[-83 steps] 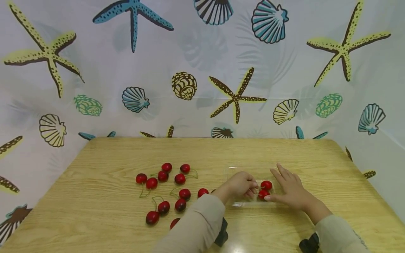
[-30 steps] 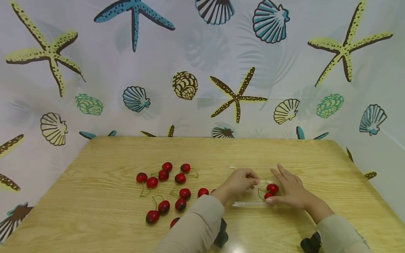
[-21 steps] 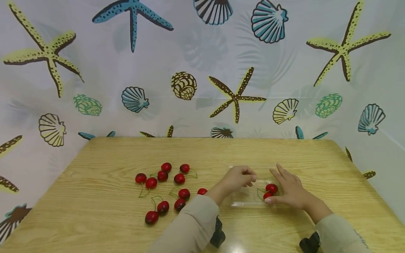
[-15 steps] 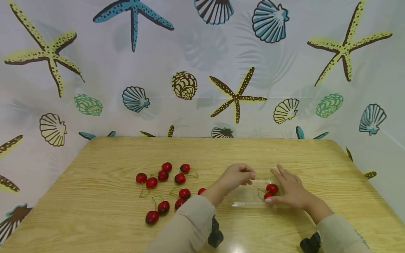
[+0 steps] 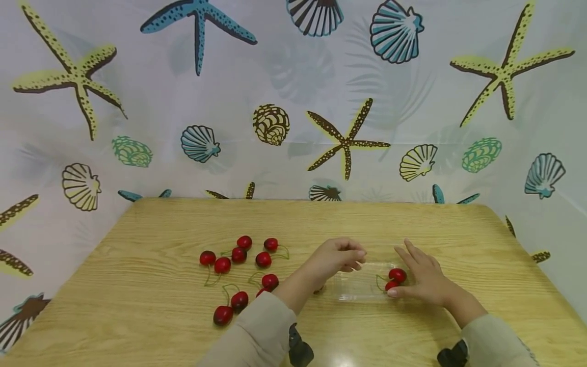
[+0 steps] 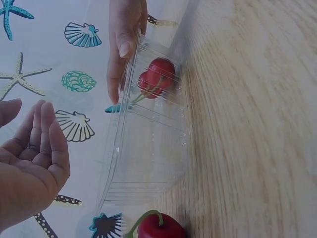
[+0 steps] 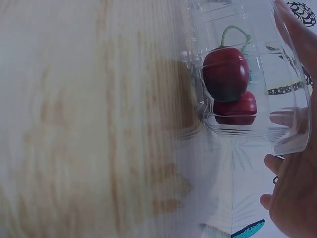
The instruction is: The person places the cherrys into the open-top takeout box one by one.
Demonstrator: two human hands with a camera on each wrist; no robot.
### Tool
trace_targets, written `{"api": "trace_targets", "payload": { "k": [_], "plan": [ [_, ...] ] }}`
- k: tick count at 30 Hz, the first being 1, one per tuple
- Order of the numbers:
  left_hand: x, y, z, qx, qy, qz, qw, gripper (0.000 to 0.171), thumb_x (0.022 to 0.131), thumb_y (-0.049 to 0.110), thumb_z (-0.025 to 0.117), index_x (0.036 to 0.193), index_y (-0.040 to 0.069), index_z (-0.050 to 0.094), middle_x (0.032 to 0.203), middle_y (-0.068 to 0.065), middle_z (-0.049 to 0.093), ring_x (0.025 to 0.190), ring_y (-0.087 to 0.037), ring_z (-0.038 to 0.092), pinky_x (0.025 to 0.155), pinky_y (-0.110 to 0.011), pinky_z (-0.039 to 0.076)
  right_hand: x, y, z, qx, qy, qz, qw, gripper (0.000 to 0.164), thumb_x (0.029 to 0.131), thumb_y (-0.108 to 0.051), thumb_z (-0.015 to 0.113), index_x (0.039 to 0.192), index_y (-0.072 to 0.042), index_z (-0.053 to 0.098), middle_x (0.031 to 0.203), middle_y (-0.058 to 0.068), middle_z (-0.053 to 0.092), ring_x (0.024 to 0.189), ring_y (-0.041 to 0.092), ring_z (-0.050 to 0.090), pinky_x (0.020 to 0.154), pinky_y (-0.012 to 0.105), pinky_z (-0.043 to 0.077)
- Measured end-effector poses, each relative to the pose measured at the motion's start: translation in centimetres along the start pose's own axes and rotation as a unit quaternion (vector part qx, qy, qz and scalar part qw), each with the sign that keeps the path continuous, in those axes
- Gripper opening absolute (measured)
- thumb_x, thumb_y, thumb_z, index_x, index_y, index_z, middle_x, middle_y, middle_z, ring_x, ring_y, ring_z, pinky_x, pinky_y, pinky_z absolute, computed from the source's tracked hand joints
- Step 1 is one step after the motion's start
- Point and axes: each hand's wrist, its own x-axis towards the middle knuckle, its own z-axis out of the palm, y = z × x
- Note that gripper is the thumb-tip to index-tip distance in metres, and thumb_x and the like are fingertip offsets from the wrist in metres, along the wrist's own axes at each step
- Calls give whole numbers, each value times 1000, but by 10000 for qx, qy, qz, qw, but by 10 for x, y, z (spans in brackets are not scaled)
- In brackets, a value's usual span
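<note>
A clear plastic box [image 5: 362,296] sits on the wooden table, with a pair of red cherries [image 5: 397,276] joined by green stems lying at its right end. My right hand [image 5: 424,278] rests against that end, fingers extended and thumb near the front cherry; the left wrist view shows the thumb at the rim [image 6: 115,148]. Over the box's left part hovers my left hand [image 5: 337,259], fingers loosely bent and holding nothing. In the left wrist view its palm [image 6: 34,166] is bare. The right wrist view shows a dark red cherry [image 7: 225,74] through the clear wall.
Several more cherries [image 5: 222,315] with green stems lie scattered on the table [image 5: 137,285] to the left, some partly hidden by my left forearm. A white curtain [image 5: 293,168] printed with starfish and shells stands behind the table's far edge.
The cherry pair has shifted right inside the box, toward my right hand. My left hand has drawn back to the left, away from the cherries. My right hand has stayed nearly still.
</note>
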Motion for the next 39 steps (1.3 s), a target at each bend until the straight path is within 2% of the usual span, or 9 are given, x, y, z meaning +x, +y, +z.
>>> {"api": "trace_targets", "payload": {
  "k": [3, 8, 19, 26, 31, 34, 39],
  "plan": [
    [-6, 1, -3, -124, -23, -12, 9999, 26, 86, 20, 54, 101, -1, 57, 86, -4, 59, 76, -15, 56, 76, -35, 46, 0, 0, 0, 12, -12, 6, 10000, 93, 69, -51, 64, 133, 1, 23, 138, 26, 7, 122, 44, 11, 92, 62, 6],
    [-15, 4, -9, -184, -52, -30, 9998, 27, 85, 20, 55, 101, -2, 56, 87, -5, 59, 77, -16, 57, 76, -30, 46, 0, 0, -1, 15, -32, 8, 10000, 93, 69, -51, 63, 133, 2, 23, 138, 26, 7, 122, 44, 11, 91, 62, 6],
    [-33, 5, -22, -302, -68, 75, 9995, 25, 87, 16, 51, 102, -5, 53, 88, -4, 58, 79, -15, 56, 77, -30, 45, -1, 0, -2, 39, -4, -31, 10000, 93, 68, -50, 64, 134, 1, 22, 139, 25, 7, 122, 44, 10, 92, 62, 5],
    [-45, 3, -30, -366, -61, 1, 9993, 24, 87, 14, 50, 101, -4, 54, 87, -3, 58, 79, -16, 56, 81, -38, 44, -2, 0, -2, 44, 34, -111, 9999, 92, 68, -48, 65, 133, 2, 24, 138, 26, 9, 121, 45, 12, 91, 63, 6],
    [-54, 2, -35, -389, -94, -89, 9992, 28, 87, 18, 51, 103, -5, 52, 88, -4, 58, 84, -21, 56, 80, -37, 44, -1, 2, -1, 51, 5, -63, 10000, 92, 68, -49, 65, 133, 2, 24, 138, 26, 8, 121, 45, 11, 91, 62, 5],
    [-59, 1, -37, -397, -48, -143, 9991, 28, 86, 19, 52, 102, -4, 53, 88, -4, 58, 84, -22, 56, 77, -34, 45, 0, 3, -1, 40, -16, -9, 10000, 92, 68, -49, 65, 134, 1, 23, 138, 26, 8, 122, 44, 11, 92, 62, 5],
    [-66, -3, -43, -383, 98, -191, 9990, 27, 85, 21, 53, 100, -1, 55, 87, -5, 59, 78, -18, 56, 78, -39, 44, 0, 2, 0, 50, -26, 16, 10000, 93, 68, -50, 64, 134, 1, 23, 138, 25, 8, 122, 44, 10, 92, 61, 4]
  ]
}}
